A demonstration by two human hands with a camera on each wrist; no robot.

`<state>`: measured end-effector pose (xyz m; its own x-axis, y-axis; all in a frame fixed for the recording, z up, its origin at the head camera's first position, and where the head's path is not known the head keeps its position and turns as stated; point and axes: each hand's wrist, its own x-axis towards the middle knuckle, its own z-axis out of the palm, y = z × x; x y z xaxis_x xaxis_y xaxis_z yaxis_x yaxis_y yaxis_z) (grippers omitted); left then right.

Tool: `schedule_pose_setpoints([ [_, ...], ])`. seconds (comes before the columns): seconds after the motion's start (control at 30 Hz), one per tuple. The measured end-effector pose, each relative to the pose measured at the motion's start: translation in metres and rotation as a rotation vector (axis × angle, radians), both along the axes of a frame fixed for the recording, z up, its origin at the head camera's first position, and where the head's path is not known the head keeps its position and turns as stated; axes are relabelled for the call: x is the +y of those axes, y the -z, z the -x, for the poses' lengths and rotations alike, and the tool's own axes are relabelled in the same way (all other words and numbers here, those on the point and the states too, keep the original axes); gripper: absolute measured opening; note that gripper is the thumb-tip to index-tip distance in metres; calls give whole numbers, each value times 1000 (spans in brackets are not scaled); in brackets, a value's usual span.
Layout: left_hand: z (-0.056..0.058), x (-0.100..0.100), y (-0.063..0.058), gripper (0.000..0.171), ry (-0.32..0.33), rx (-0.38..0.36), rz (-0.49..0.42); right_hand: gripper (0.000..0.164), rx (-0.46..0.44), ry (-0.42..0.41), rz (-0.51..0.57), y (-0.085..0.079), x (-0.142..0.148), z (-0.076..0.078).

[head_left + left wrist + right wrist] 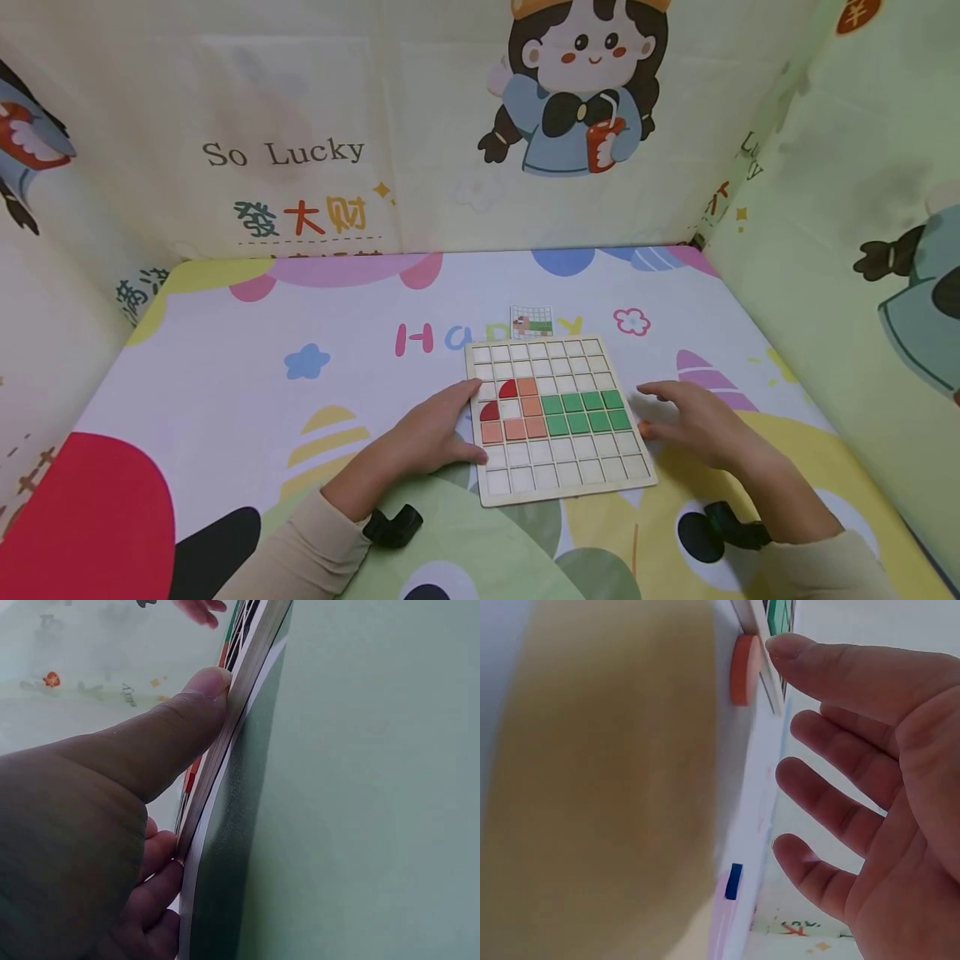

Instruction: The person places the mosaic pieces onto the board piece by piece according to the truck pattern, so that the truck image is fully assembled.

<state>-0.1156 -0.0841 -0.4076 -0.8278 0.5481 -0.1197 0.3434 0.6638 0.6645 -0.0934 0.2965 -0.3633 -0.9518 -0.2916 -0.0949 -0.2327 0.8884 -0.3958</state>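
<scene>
A wooden grid board (566,471) lies on the printed cloth, with green squares (592,401), orange-pink squares (514,429) and two red quarter-circles (508,388) in some cells. My left hand (431,429) touches the board's left edge, thumb and index finger spread along it. In the left wrist view, the thumb (199,697) rests on the edge and other fingertips meet it lower down. Off the right edge, my right hand (693,425) holds nothing, its fingers loosely spread. An orange rounded piece (744,671) stands close by the board near the right thumb.
Behind the board lies a small card (532,322) printed with a similar coloured grid. A small dark blue shape (734,881) shows on the cloth in the right wrist view; whether loose or printed I cannot tell. Printed fabric walls (427,125) surround the table.
</scene>
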Motion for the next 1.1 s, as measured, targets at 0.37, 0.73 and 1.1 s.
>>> schedule_pose_setpoints([
  [0.37,-1,0,1,99,5,1,-7,45,22,14,-23,8,2,-2],
  [0.73,-1,0,-1,100,3,-7,-8,17,21,30,-40,11,0,-4],
  [1.1,0,0,0,99,5,11,-3,15,30,41,-61,12,-2,-5],
])
